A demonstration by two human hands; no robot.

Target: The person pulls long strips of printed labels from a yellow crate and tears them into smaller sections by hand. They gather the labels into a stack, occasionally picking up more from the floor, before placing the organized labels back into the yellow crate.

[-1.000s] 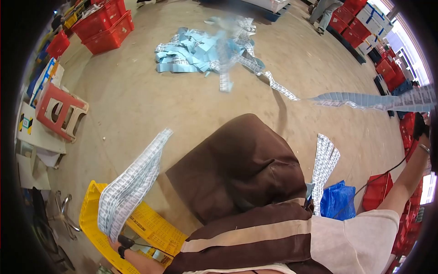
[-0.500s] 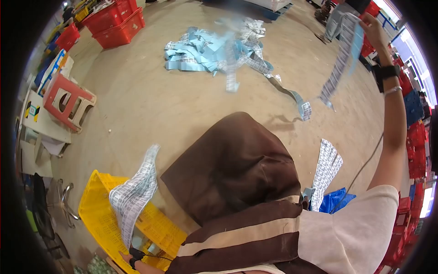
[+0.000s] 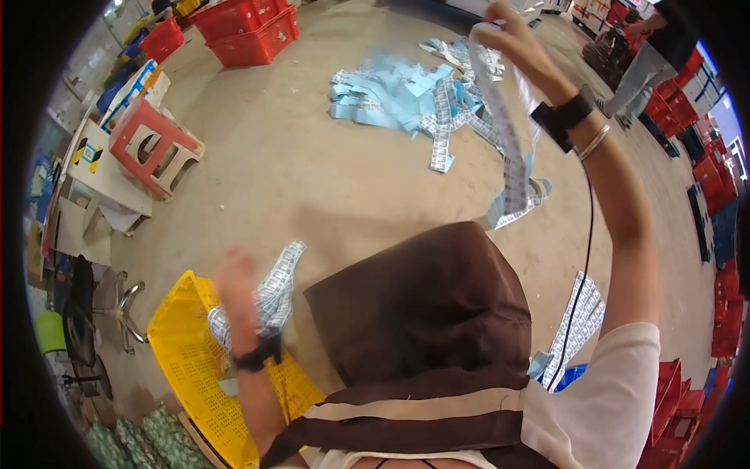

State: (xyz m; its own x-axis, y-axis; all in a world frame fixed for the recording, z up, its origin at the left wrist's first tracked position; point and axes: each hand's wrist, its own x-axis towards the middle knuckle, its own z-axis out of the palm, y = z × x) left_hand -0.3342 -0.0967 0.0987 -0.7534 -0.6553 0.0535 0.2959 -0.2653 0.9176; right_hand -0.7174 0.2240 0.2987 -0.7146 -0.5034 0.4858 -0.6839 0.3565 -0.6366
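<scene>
head view: your right hand (image 3: 519, 39) pinches the label strip (image 3: 508, 148) high, so it hangs free. your left hand (image 3: 234, 273) blurs above the yellow crate (image 3: 183, 359); its grip cannot be told.

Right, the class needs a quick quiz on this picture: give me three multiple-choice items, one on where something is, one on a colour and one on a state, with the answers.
1. Where does the pile of blue strips lie?
A) on the bare floor
B) inside a cardboard box
C) pinned on a wall

2. What colour is the crate beside the left hand?
A) green
B) yellow
C) black

3. How is the right hand?
A) flat on the ground
B) tucked in a pocket
C) raised, gripping a long label strip

Answers:
1 A, the pile is spread on the floor ahead of the person.
2 B, its slotted plastic is plainly yellow.
3 C, the strip hangs down from the closed fingers.
</scene>
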